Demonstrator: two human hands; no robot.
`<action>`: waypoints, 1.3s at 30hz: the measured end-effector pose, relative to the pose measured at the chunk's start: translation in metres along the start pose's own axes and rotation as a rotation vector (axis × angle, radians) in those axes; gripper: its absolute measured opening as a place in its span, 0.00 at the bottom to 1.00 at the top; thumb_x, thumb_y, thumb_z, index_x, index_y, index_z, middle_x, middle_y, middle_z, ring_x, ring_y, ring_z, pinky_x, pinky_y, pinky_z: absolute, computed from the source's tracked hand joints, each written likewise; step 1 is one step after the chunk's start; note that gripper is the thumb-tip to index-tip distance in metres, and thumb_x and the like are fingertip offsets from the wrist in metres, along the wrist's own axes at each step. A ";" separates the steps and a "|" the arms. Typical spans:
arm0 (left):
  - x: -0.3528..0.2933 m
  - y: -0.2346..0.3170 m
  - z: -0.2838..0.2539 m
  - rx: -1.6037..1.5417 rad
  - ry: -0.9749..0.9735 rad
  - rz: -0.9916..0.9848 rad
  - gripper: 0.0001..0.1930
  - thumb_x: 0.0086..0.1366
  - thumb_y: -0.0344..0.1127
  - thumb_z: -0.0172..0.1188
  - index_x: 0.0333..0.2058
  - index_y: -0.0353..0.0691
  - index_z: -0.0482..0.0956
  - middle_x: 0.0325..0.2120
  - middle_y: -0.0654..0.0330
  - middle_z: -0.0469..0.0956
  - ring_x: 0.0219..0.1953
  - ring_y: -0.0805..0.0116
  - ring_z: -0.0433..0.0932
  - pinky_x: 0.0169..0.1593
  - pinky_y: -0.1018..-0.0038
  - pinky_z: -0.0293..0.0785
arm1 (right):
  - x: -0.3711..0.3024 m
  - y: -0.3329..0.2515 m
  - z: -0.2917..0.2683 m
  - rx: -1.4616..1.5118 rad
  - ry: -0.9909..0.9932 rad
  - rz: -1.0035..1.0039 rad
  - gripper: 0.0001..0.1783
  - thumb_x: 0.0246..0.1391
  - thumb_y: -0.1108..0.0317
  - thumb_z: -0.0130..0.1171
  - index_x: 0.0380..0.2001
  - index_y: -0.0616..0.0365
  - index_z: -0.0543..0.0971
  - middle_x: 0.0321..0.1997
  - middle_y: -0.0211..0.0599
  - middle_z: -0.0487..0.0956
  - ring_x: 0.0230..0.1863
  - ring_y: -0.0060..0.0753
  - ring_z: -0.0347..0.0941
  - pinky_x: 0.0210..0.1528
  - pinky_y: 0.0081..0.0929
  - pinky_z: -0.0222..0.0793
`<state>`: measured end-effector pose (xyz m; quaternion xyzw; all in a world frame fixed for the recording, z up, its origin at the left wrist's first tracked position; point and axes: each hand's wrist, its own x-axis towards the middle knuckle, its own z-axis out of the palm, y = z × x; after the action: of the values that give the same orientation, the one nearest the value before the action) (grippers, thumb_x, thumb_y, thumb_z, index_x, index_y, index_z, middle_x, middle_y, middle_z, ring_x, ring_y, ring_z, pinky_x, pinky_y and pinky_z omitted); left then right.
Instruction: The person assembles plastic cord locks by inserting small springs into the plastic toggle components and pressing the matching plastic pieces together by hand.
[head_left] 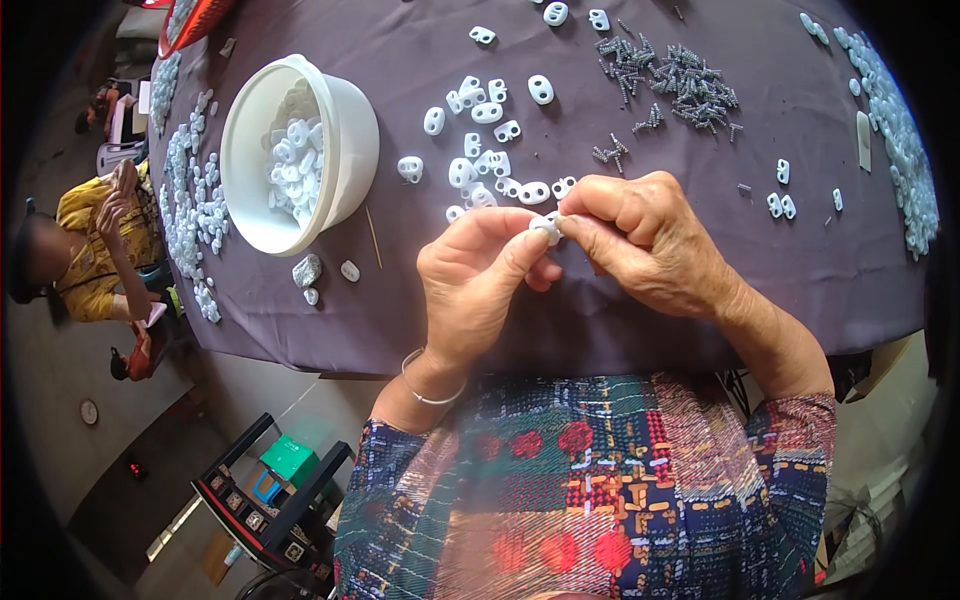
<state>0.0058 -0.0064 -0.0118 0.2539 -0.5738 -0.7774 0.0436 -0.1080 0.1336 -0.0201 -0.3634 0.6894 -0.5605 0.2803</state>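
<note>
left hand (472,278) pinching white plastic piece (543,229), right hand (655,238) against it, can't tell right grip, white tub (352,125) left, springs (694,90) far right

One head-worn fisheye view looks down from close above the left hand (470,270) and right hand (655,240), the table (850,290) bending toward the rim.

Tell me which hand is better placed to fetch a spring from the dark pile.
Right, probably. The right hand is nearer the pile of springs, while the left hand, farther off, grips the white piece. The right hand is at that piece too, so would have to leave it.
</note>
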 end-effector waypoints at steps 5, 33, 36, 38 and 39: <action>-0.001 0.000 -0.001 0.028 0.001 0.005 0.06 0.58 0.23 0.58 0.35 0.29 0.76 0.28 0.57 0.78 0.25 0.74 0.77 0.28 0.81 0.76 | 0.001 -0.001 0.000 -0.005 -0.018 -0.019 0.05 0.52 0.75 0.53 0.25 0.64 0.73 0.12 0.34 0.67 0.13 0.22 0.63 0.18 0.22 0.58; -0.001 0.001 0.000 -0.005 -0.013 0.006 0.06 0.57 0.22 0.59 0.35 0.28 0.76 0.29 0.55 0.78 0.26 0.73 0.77 0.30 0.80 0.77 | 0.002 0.001 -0.005 0.004 -0.063 -0.013 0.06 0.52 0.75 0.54 0.23 0.64 0.73 0.11 0.31 0.66 0.13 0.19 0.62 0.17 0.21 0.57; -0.001 0.000 0.000 0.007 -0.006 0.009 0.06 0.57 0.22 0.58 0.34 0.28 0.76 0.29 0.55 0.78 0.26 0.73 0.77 0.29 0.80 0.77 | 0.002 0.002 -0.004 -0.002 -0.076 -0.008 0.06 0.52 0.75 0.53 0.23 0.64 0.72 0.11 0.32 0.65 0.13 0.20 0.61 0.17 0.22 0.56; -0.001 -0.001 0.000 0.014 -0.008 0.007 0.06 0.57 0.22 0.58 0.34 0.28 0.76 0.29 0.55 0.78 0.26 0.73 0.77 0.29 0.80 0.77 | 0.002 0.003 -0.003 -0.001 -0.080 -0.009 0.06 0.52 0.76 0.53 0.23 0.64 0.72 0.11 0.32 0.65 0.13 0.20 0.60 0.17 0.22 0.56; -0.001 -0.001 -0.001 0.012 -0.013 0.010 0.05 0.57 0.22 0.58 0.34 0.28 0.76 0.29 0.55 0.78 0.25 0.73 0.77 0.29 0.80 0.77 | 0.001 0.003 -0.003 0.002 -0.082 -0.012 0.06 0.52 0.76 0.53 0.23 0.64 0.72 0.12 0.32 0.65 0.13 0.20 0.60 0.17 0.22 0.56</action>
<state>0.0067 -0.0063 -0.0126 0.2464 -0.5799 -0.7754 0.0423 -0.1117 0.1344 -0.0224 -0.3899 0.6747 -0.5474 0.3051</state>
